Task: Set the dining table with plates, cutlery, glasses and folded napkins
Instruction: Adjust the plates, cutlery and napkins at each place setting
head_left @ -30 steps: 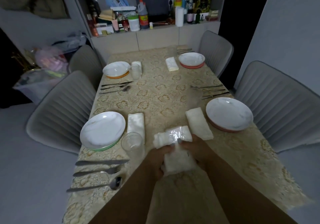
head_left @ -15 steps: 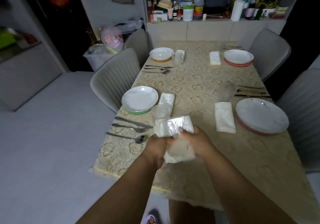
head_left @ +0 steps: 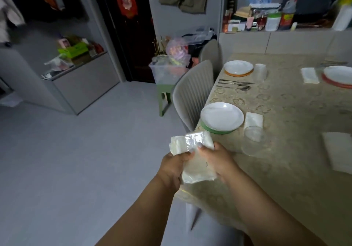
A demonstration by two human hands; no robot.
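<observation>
A plastic-wrapped pack of white napkins point(head_left: 192, 146) is held in both hands above the table's near left corner. My left hand point(head_left: 174, 167) grips its lower left side and my right hand point(head_left: 217, 160) grips its right side, thumb on top. On the table point(head_left: 285, 116) lie a white plate with a green rim point(head_left: 222, 117), a folded napkin point(head_left: 253, 119) and an empty glass point(head_left: 254, 141) beside it. Farther back are an orange-rimmed plate point(head_left: 239, 68), a glass point(head_left: 260, 72) and cutlery point(head_left: 235, 84). A red-rimmed plate point(head_left: 338, 76) and napkin point(head_left: 309, 75) sit at the far right.
Another folded napkin point(head_left: 339, 153) lies at the right edge. Two grey chairs point(head_left: 192, 95) stand along the table's left side. A plastic bin point(head_left: 167, 72) on a green stool, a low cabinet point(head_left: 82, 78) and a cluttered counter point(head_left: 266, 20) border the grey floor point(head_left: 76, 169).
My view has swung left, away from the table toward the room. Both hands keep their hold on the napkin pack, which now hangs over the table's left corner.
</observation>
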